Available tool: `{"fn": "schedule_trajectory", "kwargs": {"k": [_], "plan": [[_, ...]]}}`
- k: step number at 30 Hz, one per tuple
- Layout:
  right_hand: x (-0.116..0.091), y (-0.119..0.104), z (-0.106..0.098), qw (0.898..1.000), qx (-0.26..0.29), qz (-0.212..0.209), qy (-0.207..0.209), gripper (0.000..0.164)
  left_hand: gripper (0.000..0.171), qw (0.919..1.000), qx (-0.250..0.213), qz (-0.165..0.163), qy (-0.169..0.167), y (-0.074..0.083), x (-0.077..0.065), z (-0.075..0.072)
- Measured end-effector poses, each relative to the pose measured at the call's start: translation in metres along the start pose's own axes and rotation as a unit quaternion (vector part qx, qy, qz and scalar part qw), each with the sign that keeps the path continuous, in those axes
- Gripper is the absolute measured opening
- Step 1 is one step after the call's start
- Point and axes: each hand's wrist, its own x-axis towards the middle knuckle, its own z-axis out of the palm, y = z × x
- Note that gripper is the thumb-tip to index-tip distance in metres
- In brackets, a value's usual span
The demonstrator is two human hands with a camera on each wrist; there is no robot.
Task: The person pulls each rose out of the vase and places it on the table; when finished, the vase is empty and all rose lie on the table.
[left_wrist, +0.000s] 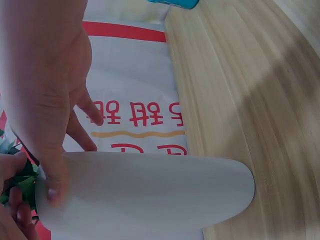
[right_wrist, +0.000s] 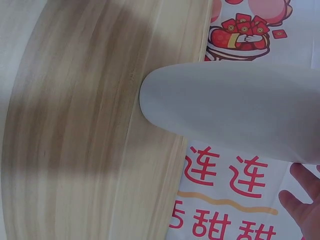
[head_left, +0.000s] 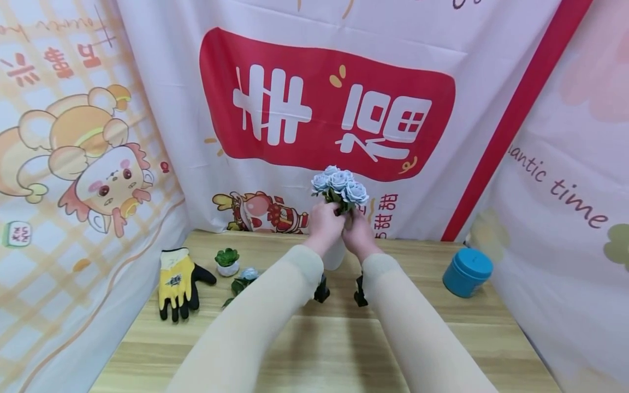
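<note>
A bunch of pale blue artificial roses [head_left: 340, 184] stands at the mouth of a white vase [head_left: 335, 257] near the back of the table. My left hand [head_left: 325, 225] holds the bunch just below the blooms; in the left wrist view its fingertips [left_wrist: 22, 212] are among the green leaves [left_wrist: 25, 185]. Around the vase's upper part is my right hand [head_left: 360, 236], its thumb lying near the rim in the left wrist view and other fingers on the far side. In the right wrist view, the vase [right_wrist: 230, 107] rests base-down on the tabletop. The stems' lower ends are hidden.
Left of my arms lie a yellow and black work glove [head_left: 178, 284], a small potted succulent [head_left: 227, 262] and a loose blue rose [head_left: 249, 274], partly behind my sleeve. A teal lidded canister [head_left: 468, 273] stands at the right. Printed cloth [head_left: 319, 103] hangs along the table's back edge.
</note>
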Motion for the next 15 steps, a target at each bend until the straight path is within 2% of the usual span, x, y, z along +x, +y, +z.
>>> {"fn": "schedule_trajectory", "kwargs": {"k": [6,11,15], "plan": [[0.000,0.001,0.000,1.000,-0.003,0.006,0.001,0.062,0.016,0.9996,0.006,-0.012,0.023,0.004,0.002,0.005],[0.002,0.001,0.000,1.000,-0.002,0.006,0.001,0.072,0.020,0.9975,0.005,0.023,0.067,0.005,0.008,0.005],[0.002,0.001,0.001,1.000,-0.002,0.013,-0.004,0.074,0.024,0.9958,-0.004,0.045,0.080,0.012,0.009,-0.002]]}}
